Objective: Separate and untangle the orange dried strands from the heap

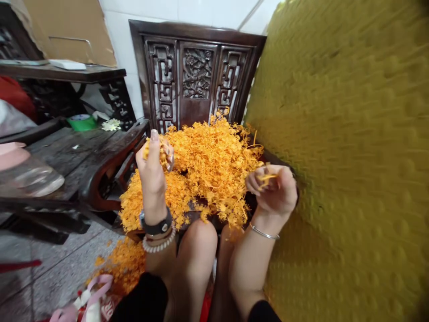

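Note:
A big heap of small orange plastic flower pieces (208, 165) lies on the seat of a dark carved wooden chair (196, 71). My left hand (154, 167) is raised over the heap's left side, fingers closed round a bunch of the orange pieces. My right hand (273, 188) hovers at the heap's right edge, fingers curled and pinching a few orange pieces. My knees (197, 241) are just in front of the chair.
A tall yellow-green textured mass (345, 156) fills the right side, close to my right hand. More orange pieces (122, 264) lie spilled on the grey floor at the lower left. A dark wooden bench (73, 152) with odds and ends stands on the left.

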{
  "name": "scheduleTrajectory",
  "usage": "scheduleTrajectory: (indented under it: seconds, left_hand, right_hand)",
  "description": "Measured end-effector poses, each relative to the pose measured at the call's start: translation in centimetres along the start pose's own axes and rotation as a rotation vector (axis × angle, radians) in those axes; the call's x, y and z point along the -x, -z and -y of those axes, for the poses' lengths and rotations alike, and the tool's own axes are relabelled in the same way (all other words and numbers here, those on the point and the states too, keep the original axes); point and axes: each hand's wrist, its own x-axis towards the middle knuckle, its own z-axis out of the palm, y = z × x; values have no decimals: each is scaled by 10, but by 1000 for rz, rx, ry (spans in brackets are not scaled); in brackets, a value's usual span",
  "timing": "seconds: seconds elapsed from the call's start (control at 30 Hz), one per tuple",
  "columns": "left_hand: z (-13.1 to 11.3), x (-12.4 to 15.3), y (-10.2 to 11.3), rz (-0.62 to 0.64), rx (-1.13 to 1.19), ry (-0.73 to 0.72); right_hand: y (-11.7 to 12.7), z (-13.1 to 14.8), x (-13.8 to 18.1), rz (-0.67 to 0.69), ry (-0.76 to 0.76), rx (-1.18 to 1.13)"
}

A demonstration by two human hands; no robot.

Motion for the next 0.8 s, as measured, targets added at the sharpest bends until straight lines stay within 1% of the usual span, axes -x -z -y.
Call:
scheduleTrajectory:
  seconds: [0.07, 0.1, 0.2, 0.23, 0.3, 0.4, 0.53, 0.6, 0.7, 0.77, 0.8]
  left_hand:
    - [7, -7, 29, 27, -208, -22]
    - [12, -9, 45, 47, -356, -31]
    - [36, -10, 97, 62, -959, -130]
    - [46, -8, 113, 74, -1133, -135]
    - [66, -4, 137, 132, -1379, -106]
    - [96, 5, 160, 163, -1503, -67]
    - [125, 15, 173, 203, -1575, -45]
    - [131, 17, 176, 251, -1580, -37]
    - [131, 16, 179, 336, -1552, 9]
    - [126, 14, 181, 345, -1503, 24]
    - [124, 12, 183, 318, -1470, 14]
  right_hand:
    - [-2, 5, -2, -1, -82, 77]
    - [-3, 7, -4, -8, -120, 118]
    - [-7, 9, -6, -56, -190, 208]
    - [-7, 9, -7, -71, -201, 225]
    - [-6, 8, -8, -101, -198, 240]
    - [-1, 5, -9, -147, -171, 250]
    - [8, 3, -10, -232, -134, 279]
    - [11, 4, -9, -261, -109, 271]
    - [14, 7, -8, -336, -82, 238]
    - [17, 9, -7, -371, -73, 218]
    - [19, 10, -7, -374, -70, 207]
